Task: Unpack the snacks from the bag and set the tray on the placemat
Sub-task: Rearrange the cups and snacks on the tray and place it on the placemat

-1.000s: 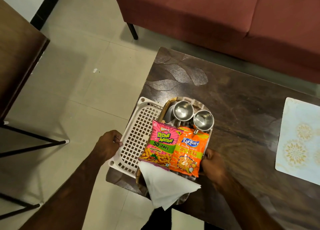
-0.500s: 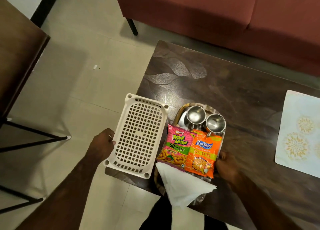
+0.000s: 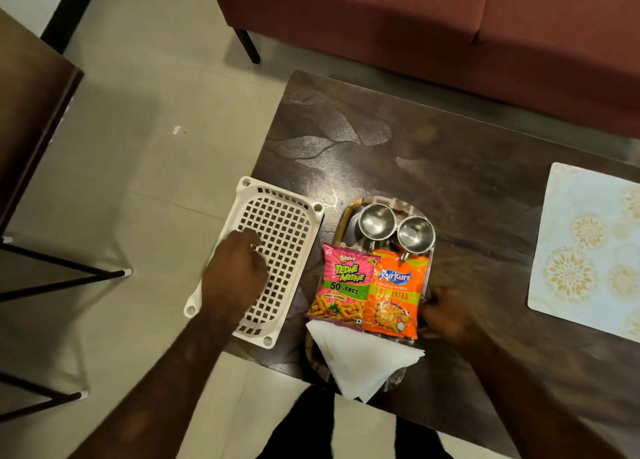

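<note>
The tray [image 3: 349,216] sits on the dark table [image 3: 467,168], near the front edge, and it is full. Two shiny metal cups [image 3: 396,228] stand at its far end, a pink snack pack [image 3: 343,285] and an orange snack pack [image 3: 394,296] lie side by side in the middle, and a white napkin [image 3: 360,361] hangs over the near end, past the table's edge. The right hand [image 3: 445,315] is at the tray's right side, fingers curled there (it is blurry, so I cannot tell if its grip is really closed on the rim). The left hand [image 3: 235,275] lies over the white basket [image 3: 277,251] just left of the tray, and I cannot tell if it grips it. The basket sticks out over the floor. The placemat [image 3: 588,251] is well apart, far to the right. If the tray is lifted by one side only, I think it could tip, so the cups could topple and the packs and napkin could slide off.
</note>
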{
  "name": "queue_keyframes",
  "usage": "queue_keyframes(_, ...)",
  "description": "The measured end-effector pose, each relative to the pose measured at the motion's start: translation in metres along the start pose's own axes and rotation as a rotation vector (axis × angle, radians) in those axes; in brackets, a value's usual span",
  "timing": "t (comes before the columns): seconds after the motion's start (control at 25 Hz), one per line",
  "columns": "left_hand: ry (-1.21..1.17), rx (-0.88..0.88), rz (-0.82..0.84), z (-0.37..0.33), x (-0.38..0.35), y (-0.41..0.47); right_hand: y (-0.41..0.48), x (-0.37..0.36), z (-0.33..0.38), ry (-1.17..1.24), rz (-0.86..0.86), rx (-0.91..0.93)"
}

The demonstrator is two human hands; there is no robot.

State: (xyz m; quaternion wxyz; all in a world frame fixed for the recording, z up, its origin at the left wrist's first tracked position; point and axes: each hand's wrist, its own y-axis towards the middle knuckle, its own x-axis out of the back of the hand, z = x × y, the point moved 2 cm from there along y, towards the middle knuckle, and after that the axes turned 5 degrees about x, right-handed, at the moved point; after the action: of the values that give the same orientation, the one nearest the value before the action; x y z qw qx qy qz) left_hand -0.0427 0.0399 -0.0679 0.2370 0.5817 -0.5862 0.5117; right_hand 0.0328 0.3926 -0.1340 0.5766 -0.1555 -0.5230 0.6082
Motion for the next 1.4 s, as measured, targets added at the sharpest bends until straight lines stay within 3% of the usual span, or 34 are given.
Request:
queue_keyframes(0.16, -0.200, 0.016, 0.370, -0.051, -0.044, -0.036, -0.004, 0.013, -0.002, -0.224, -0.092, 0.057)
queue_keyframes(0.28, -0.205, 0.067, 0.401, -0.064, -0.064, -0.040, -0.012, 0.020, 0.003, -0.261, -0.255, 0.182)
queue_keyframes(0.48, -0.254, 0.117, 0.474, -0.075, -0.079, -0.039, -0.015, 0.011, 0.014, -0.043, -0.136, 0.141)
queue_keyframes(0.6, -0.251, 0.141, 0.469, -0.074, -0.084, -0.037, -0.016, 0.003, 0.018, -0.053, -0.184, 0.118)
queue_keyframes(0.76, -0.371, 0.180, 0.504, -0.072, -0.087, -0.039, -0.013, -0.012, 0.018, 0.243, -0.132, -0.005)
queue_keyframes(1.0, -0.369, 0.145, 0.555, -0.077, -0.086, -0.041, -0.013, -0.010, 0.017, 0.148, -0.106, 0.030)
queue_keyframes(1.16, -0.412, 0.236, 0.608, -0.079, -0.077, -0.040, -0.017, -0.005, 0.020, 0.321, -0.145, -0.046)
queue_keyframes(1.32, -0.503, 0.388, 0.478, -0.062, -0.049, -0.035, -0.028, 0.008, 0.023, 0.417, -0.240, -0.109)
queue_keyframes(1.4, -0.511, 0.419, 0.358, -0.047, -0.029, -0.029, -0.037, 0.004, 0.030, 0.480, -0.135, -0.154)
